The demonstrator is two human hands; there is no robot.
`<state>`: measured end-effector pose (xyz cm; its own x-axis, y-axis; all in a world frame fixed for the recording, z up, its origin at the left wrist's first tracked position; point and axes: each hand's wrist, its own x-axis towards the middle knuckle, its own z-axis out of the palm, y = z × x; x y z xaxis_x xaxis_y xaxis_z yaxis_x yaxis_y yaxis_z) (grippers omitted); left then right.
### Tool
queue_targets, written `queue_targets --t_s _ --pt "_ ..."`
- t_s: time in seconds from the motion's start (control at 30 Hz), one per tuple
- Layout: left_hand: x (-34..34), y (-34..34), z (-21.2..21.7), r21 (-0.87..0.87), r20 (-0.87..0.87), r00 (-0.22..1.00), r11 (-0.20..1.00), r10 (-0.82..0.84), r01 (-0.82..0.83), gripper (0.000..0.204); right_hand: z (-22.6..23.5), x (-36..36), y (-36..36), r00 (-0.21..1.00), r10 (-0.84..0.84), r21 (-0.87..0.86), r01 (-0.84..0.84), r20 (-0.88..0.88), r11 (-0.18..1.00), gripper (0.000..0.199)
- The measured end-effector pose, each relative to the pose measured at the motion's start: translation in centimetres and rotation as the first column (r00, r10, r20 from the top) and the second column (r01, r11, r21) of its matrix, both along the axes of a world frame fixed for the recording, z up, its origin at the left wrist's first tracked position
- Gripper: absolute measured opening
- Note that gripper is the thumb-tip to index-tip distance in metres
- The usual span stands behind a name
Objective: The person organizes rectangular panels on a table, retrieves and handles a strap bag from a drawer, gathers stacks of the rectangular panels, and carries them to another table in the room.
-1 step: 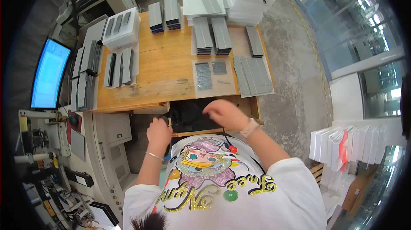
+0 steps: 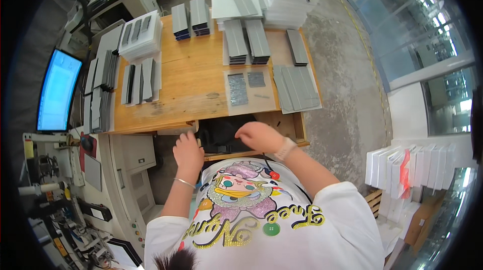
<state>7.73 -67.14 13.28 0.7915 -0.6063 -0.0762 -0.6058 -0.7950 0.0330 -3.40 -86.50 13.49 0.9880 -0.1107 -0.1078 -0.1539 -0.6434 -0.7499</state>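
A pulled-out wooden drawer [image 2: 301, 128] sits under the table's front edge, with a soft black bag-like thing [image 2: 214, 131] lying in it. My right hand [image 2: 259, 137] is over the black thing, its fingers bent and drawn together. What its fingertips pinch, if anything, is hidden. At the drawer's left end is my left hand [image 2: 188, 150], its fingers loosely apart with nothing visible in them.
The wooden table [image 2: 188, 76] bears stacks of grey strips [image 2: 256, 38], flat grey sheets [image 2: 297, 89] and white sheet piles [image 2: 289, 11]. To the left stand a lit monitor [image 2: 59, 89] and a pale cabinet [image 2: 132, 152]. White boxes [image 2: 410, 167] line the right.
My left hand has lifted slightly and its fingers have spread. My right hand has shifted a little left and down over the black thing, its fingers drawn closer together.
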Motion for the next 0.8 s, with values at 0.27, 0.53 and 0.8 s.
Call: queue_targets --t_s 0.27,0.53,0.8 --pt "-1.7 -5.7 -7.8 -0.075 0.006 0.773 0.770 -0.635 0.634 0.008 -10.0 -1.9 -0.7 0.860 -0.271 -0.327 0.130 -0.432 0.936 0.020" --pt "-1.1 -7.0 -10.2 -0.007 0.093 0.651 0.653 -0.754 0.757 0.008 -10.5 -2.2 1.7 0.940 -0.325 -0.322 0.276 -0.106 0.906 0.032" --pt "-1.1 -6.7 -9.5 -0.043 0.044 0.641 0.639 -0.767 0.768 0.014 -10.8 -2.0 1.0 0.963 -0.269 -0.366 0.250 0.001 0.896 0.018"
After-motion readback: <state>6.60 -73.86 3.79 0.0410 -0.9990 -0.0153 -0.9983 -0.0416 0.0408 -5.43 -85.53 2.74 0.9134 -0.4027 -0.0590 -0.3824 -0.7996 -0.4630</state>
